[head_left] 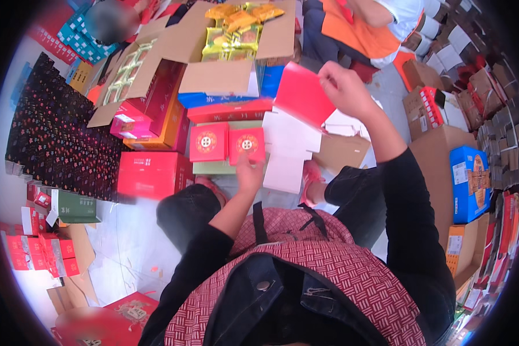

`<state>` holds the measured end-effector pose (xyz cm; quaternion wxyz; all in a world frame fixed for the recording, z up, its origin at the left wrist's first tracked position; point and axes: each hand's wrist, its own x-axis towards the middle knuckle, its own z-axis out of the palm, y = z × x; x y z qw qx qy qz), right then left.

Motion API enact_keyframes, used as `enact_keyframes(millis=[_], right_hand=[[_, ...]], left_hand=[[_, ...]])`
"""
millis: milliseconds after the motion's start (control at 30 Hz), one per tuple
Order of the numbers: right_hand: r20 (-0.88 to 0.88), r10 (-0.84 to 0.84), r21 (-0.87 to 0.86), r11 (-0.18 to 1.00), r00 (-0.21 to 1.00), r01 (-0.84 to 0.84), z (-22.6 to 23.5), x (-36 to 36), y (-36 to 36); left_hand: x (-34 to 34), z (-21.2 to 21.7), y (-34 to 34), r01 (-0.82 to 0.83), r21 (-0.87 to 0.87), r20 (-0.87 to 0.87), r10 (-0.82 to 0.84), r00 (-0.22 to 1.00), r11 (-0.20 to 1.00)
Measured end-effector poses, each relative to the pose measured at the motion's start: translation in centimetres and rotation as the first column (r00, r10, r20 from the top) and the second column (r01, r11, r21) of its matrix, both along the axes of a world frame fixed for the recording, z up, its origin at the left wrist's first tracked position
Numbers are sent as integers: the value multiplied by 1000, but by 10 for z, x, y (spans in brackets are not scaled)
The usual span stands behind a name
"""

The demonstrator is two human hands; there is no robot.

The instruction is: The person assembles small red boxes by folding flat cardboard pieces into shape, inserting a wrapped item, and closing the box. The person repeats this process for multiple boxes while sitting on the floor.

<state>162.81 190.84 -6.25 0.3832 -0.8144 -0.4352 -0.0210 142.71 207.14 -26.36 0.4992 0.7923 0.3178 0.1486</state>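
Two small square red boxes with round gold emblems sit side by side in front of me. My left hand has its fingers closed at the near edge of the right-hand red box; the left-hand red box lies beside it. Raised to the right, my right hand grips a red card sheet by its right corner. The sheet is tilted over a stack of white unfolded box blanks. Under the small boxes shows a pale green box.
Ahead stands an open carton of yellow and orange packets; another open carton holds pale-green packs. A large red box is at left, near stacked dark floral boxes. At right is a blue box. A person in orange sits opposite.
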Motion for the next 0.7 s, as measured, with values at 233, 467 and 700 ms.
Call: enact_keyframes(millis=[233,467,700], right_hand=[[346,156,197,952,925,-234,54,-90,17],[-599,584,335,804,547,-491,-50,-181,25],[-520,819,796,568,-244,209,-24,-141,34]], left_hand=[[15,195,28,195,212,584,-284,761,958],[-16,264,30,395,-401,806,113,581,827],[-72,261,-4,435,-128,733,-210,646,892]])
